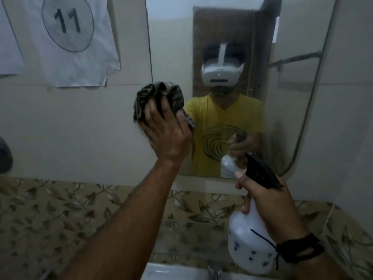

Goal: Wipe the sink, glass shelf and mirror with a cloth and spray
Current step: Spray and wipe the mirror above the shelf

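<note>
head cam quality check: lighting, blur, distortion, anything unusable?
Head view: dim, flat light with a greenish cast, no hard shadows or glare. Strong wide-angle bending at the mirror edges and the paper sign. Left hand and cloth slightly motion-soft; the mirror's reflection looks hazy. Right hand on the spray bottle reads clearly; tap cropped at the bottom.

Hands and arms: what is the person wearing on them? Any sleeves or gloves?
No gloves and no sleeves show: both forearms are bare up to the picture's edge. The left hand wears nothing. The right hand has a black band wrapped round the wrist, with a thin black cord hanging from it.
</note>
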{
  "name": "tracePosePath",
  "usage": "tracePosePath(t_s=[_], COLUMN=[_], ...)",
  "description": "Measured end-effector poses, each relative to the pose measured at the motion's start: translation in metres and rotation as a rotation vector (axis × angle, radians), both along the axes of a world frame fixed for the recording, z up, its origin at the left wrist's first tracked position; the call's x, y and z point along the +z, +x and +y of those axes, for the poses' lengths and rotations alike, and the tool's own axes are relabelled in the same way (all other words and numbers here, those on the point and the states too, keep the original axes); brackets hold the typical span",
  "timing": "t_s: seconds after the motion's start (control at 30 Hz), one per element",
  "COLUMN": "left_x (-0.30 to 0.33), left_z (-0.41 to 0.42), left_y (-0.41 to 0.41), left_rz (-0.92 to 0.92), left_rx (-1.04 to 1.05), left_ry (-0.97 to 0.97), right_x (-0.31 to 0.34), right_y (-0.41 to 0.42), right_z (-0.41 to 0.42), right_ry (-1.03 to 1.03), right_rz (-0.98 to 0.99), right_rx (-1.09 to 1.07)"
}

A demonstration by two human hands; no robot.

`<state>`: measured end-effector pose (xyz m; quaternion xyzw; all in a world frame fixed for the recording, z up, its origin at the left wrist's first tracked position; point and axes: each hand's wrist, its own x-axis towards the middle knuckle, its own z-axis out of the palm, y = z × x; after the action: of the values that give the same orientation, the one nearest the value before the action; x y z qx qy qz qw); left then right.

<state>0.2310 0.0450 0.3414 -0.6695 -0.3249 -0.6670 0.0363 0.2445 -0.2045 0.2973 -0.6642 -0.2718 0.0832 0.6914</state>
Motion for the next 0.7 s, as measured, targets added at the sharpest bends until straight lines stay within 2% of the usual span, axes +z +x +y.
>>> tracePosePath(t_s=[0.27,0.53,0.7], left_x=[-0.065,-0.089,-0.096], left_z=[-0.025,-0.016,-0.001], left_y=[-0.009,-0.038,-0.07], left_rz=[0.013,0.168,0.404], left_rx=[-0.134,-0.159,-0.209], left_ry=[-0.187,-0.147,-0.031], right_x=[-0.015,-0.024,-0.031], right_y=[-0.005,-0.007,-0.018], right_z=[-0.005,-0.008,-0.002], right_ry=[-0.026,-0.047,-0.09], right_rz=[-0.017,-0.067,-0.131], right_rx=[0.014,0.059,0.127])
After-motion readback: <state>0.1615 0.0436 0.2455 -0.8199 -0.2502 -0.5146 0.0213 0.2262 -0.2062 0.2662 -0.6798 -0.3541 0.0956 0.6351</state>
